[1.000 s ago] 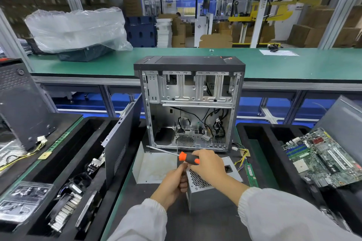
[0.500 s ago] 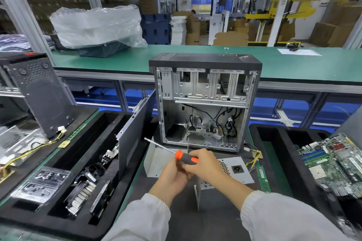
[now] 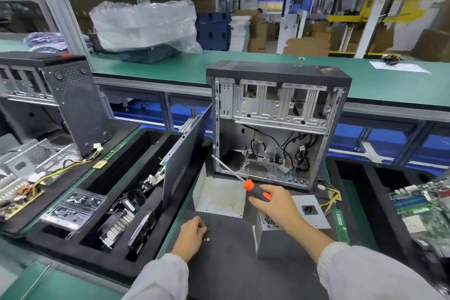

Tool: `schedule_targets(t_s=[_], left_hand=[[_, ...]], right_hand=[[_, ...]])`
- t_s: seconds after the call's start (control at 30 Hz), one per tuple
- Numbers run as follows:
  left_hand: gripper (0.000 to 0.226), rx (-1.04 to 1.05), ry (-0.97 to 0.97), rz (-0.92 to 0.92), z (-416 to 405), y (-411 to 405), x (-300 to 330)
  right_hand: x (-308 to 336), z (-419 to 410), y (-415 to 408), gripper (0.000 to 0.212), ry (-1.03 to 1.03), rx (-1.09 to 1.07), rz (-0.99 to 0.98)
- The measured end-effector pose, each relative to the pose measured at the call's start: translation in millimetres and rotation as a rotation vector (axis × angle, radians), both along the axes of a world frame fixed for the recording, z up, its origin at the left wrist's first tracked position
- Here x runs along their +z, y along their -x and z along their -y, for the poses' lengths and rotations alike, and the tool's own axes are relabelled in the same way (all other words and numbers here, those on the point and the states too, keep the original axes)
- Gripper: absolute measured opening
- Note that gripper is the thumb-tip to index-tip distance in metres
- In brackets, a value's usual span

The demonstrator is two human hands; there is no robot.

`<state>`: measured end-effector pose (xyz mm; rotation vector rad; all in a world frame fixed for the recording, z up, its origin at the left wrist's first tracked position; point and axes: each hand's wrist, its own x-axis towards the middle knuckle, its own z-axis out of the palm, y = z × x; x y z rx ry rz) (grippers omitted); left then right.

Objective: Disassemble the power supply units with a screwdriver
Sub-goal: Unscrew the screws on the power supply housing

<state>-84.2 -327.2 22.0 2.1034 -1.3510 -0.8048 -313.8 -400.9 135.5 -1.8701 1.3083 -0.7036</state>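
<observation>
**Bench, screws coming out**

Dark mat (image 3: 231,273) on a green bench; open computer case (image 3: 277,126) upright behind it, foam trays (image 3: 80,246) of parts either side, warehouse beyond. Power supply (image 3: 275,238) sits on the mat under my right forearm. My right hand (image 3: 275,202) grips the screwdriver (image 3: 255,191), shaft angled up-left. My left hand (image 3: 191,234), fingers curled down, pinches a screw (image 3: 207,239) area; grip unclear.

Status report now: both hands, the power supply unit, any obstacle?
Right hand grips screwdriver, tip off the work. Left hand low on mat, pinching at loose screws. Power supply unit in front of open case. No obstacle seen.
</observation>
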Motion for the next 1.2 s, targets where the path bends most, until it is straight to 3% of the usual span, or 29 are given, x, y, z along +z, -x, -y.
schedule_targets(t_s=[0.13,0.27,0.5,0.67,0.73,0.8,0.97,1.2], left_hand=[[0.019,-0.191,-0.002,0.106,2.1,6.5,1.4],[0.014,-0.271,0.031,0.102,-0.2,3.5,-1.2],[0.021,-0.299,0.067,-0.009,-2.1,-1.5,2.1],[0.013,-0.216,0.197,-0.055,4.3,17.2,18.5],[0.005,-0.174,0.261,-0.149,8.4,37.5,31.8],[0.012,-0.137,0.251,-0.356,11.8,66.1,47.6],[0.033,-0.029,0.106,-0.693,15.7,118.2,68.5],[0.023,0.057,0.101,-0.81,14.2,123.9,72.8]], right_hand=[[0.1,-0.6,-1.6,0.025,-0.005,-0.039,0.011],[0.1,0.7,-3.7,0.023,-0.028,-0.044,-0.004],[-3.7,0.7,-4.4,0.026,-0.027,-0.094,0.042],[6.0,1.5,-1.7,0.021,-0.107,-0.056,0.138],[18.9,3.3,3.1,0.016,-0.183,-0.048,0.194],[35.0,4.5,12.3,0.013,-0.18,-0.043,0.169],[85.7,-2.1,46.7,0.012,0.11,-0.076,0.076],[112.5,-21.4,67.3,0.034,0.244,-0.271,0.252]])
